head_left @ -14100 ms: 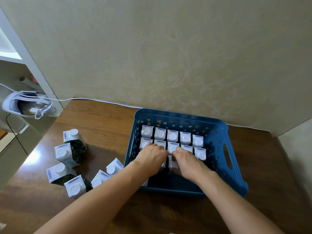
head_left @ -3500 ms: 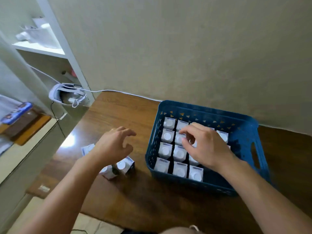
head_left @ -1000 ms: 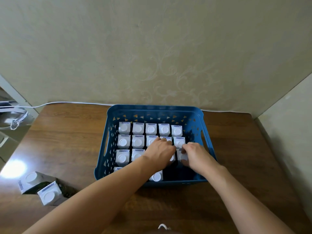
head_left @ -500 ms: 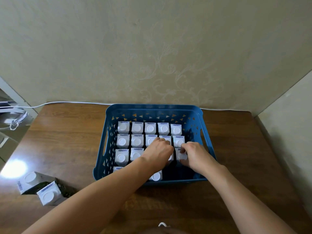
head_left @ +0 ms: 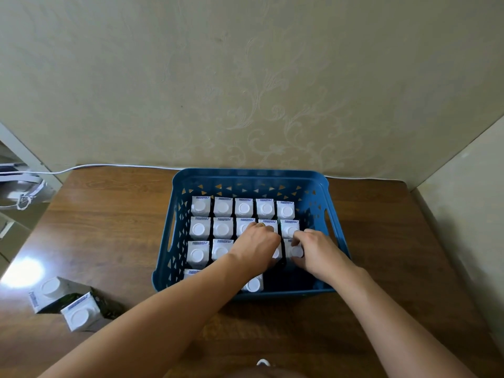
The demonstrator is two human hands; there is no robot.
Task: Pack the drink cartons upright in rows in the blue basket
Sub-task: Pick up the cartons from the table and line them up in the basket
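The blue basket [head_left: 251,175] stands on the wooden table and holds white-topped drink cartons [head_left: 222,208] upright in rows. Both hands are inside it at the third row. My right hand [head_left: 317,251] pinches the row's rightmost carton [head_left: 296,251] between fingers and thumb. My left hand [head_left: 257,248] lies knuckles up, fingers curled down over the neighbouring carton [head_left: 276,254], of which only a sliver shows. My left forearm partly hides the front row; one of its cartons [head_left: 253,284] shows. Two more cartons [head_left: 48,292] [head_left: 80,315] stand on the table at the left.
A white cable [head_left: 114,166] runs along the wall behind the basket. A white device with straps [head_left: 21,192] sits off the table's left end. Bare wood [head_left: 395,241] lies to the right of the basket, bounded by a side wall.
Both hands stay at the third row and press the two cartons slightly further in. The two cartons on the table have not moved.
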